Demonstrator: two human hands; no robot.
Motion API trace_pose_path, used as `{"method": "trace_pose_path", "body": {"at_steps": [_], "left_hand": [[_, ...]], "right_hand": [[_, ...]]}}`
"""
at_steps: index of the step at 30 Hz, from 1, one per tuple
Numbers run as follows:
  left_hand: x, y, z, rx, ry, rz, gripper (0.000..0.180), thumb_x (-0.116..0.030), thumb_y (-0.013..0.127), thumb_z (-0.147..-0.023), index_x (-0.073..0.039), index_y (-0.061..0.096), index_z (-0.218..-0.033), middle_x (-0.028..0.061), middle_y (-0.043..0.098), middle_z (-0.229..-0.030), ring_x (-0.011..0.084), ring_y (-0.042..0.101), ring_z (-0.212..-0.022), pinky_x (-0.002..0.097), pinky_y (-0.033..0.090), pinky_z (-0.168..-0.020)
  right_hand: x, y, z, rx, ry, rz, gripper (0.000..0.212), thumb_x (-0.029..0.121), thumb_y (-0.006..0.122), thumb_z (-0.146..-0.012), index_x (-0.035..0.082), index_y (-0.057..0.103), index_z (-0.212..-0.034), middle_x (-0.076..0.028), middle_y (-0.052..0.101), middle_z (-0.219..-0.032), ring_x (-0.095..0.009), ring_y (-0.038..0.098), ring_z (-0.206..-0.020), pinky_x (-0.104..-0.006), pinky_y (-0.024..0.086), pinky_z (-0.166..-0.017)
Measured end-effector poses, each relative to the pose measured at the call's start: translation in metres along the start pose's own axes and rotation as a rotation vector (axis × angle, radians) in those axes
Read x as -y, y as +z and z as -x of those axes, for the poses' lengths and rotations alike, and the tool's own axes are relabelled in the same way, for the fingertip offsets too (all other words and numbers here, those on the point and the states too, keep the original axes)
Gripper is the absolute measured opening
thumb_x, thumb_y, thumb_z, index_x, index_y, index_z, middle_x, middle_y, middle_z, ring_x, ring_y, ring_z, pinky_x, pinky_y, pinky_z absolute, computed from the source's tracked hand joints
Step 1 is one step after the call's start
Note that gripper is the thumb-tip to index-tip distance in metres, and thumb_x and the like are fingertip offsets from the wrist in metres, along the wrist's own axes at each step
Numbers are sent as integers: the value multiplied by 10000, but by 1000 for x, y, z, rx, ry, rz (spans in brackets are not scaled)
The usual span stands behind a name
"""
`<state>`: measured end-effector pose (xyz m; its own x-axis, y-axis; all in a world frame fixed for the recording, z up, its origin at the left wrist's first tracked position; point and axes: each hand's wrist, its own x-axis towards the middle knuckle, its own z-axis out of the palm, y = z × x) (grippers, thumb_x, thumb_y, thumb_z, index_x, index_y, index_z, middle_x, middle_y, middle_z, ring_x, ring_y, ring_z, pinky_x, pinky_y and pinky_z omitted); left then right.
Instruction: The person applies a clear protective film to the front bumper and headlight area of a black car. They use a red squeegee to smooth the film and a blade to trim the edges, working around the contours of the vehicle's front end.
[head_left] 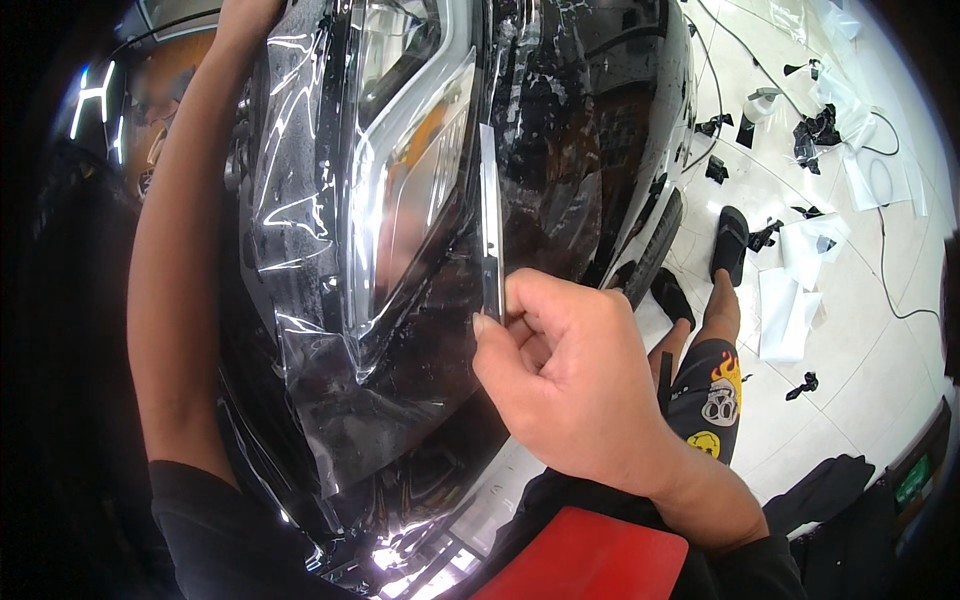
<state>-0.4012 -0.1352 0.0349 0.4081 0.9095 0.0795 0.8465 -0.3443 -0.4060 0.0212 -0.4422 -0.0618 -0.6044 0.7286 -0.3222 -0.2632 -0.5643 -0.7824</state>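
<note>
My right hand is closed around a slim silver and black snap-off knife, thumb and forefinger near its lower end. The knife points away from me, its blade lying along the edge beside the car's headlight. Clear wet film covers the black bodywork around the headlight, wrinkled on the left, with a loose corner hanging below. My left arm stretches forward along the left side; only part of my left hand shows at the top edge, its fingers out of sight.
A red flat panel with a rounded corner is close at the bottom. On the right, a person in printed black shorts stands beside the car wheel. Black scraps, white sheets, cables and a spray bottle are on the tiled floor.
</note>
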Motion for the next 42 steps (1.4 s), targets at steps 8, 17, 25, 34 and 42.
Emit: {"method": "trace_pose_path", "body": {"at_steps": [8, 17, 25, 34, 42], "left_hand": [[-6, 10, -5, 10, -127, 92, 408, -231, 432, -1071, -12, 699, -1289, 266, 696, -1246, 392, 650, -1194, 416, 495, -1063], [17, 6, -1, 14, -16, -86, 409, -233, 443, -1058, -11, 696, -1290, 267, 698, -1254, 395, 660, -1187, 417, 508, -1049], [3, 5, -8, 26, -81, 24, 401, -258, 467, -1059, -17, 722, -1253, 264, 705, -1249, 379, 669, -1180, 400, 508, -1047], [0, 8, -14, 17, -49, -29, 386, -250, 467, -1055, -6, 712, -1225, 264, 710, -1211, 400, 673, -1153, 428, 523, -1006], [7, 11, -17, -8, 55, -174, 325, -216, 506, -1020, -26, 731, -1159, 266, 712, -1177, 415, 677, -1122, 453, 537, -983]], "right_hand": [[-6, 5, 4, 7, 40, -20, 89, -2, 654, -979, -60, 657, -911, 21, 636, -704, 38, 517, -619, -202, 359, -505], [-5, 5, 9, 58, 57, -54, 77, -5, 648, -987, -60, 662, -934, 12, 654, -736, 36, 540, -642, -192, 382, -523], [-7, 7, 14, 64, 91, -63, 61, -10, 642, -996, -64, 665, -981, 14, 660, -766, 34, 554, -665, -182, 396, -541], [-8, 8, 16, 65, 95, -146, 49, -32, 627, -1008, -51, 650, -969, 24, 652, -796, 35, 551, -696, -177, 401, -556], [-7, 9, 20, 92, 133, -131, 38, -33, 625, -1011, -55, 647, -988, 23, 656, -801, 33, 560, -703, -179, 403, -559]]}}
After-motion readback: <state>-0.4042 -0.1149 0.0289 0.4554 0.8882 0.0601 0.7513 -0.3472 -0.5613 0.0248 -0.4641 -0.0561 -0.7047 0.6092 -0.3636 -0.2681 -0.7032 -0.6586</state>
